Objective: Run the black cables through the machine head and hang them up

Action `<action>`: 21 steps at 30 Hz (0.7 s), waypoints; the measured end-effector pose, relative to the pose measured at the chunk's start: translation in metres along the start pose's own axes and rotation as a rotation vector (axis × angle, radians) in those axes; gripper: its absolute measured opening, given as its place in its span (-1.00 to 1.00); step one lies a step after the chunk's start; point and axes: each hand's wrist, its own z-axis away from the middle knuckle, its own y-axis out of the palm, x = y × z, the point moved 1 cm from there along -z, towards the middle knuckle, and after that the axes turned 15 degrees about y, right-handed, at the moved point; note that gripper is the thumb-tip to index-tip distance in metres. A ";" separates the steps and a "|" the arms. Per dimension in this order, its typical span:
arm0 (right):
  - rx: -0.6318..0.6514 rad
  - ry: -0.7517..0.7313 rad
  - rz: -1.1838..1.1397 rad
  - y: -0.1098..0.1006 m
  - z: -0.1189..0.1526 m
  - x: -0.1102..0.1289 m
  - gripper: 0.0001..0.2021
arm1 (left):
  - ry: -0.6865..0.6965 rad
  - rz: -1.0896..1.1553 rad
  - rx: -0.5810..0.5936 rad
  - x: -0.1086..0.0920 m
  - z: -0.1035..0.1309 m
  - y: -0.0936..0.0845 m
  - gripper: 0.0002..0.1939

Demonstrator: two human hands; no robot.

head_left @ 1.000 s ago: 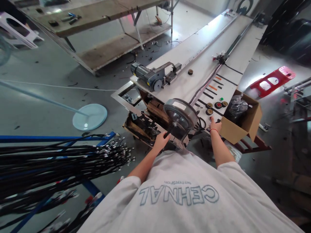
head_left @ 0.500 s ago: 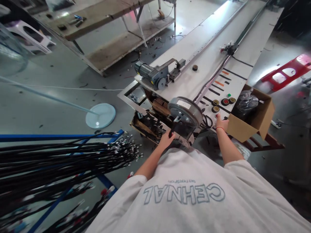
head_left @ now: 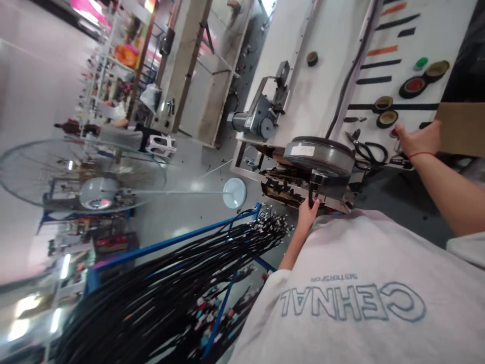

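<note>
- White worktop (head_left: 329,43), blue rack (head_left: 174,238) near left
- Fan motor (head_left: 99,193) newly visible, left
- Left hand (head_left: 307,212) clenched on black handle (head_left: 311,195)
- Right hand (head_left: 422,139) at red button (head_left: 394,132); grip unclear

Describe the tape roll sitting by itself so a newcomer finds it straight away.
Start at the long white bench and find the grey motor unit on its left edge. Beyond it and to the right lies a small dark roll. Unlike the other rolls, grouped across the black cable, it lies alone.
</note>
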 end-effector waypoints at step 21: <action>0.103 -0.116 -0.040 0.006 0.008 0.003 0.08 | -0.117 -0.301 -0.144 0.015 0.011 -0.014 -0.68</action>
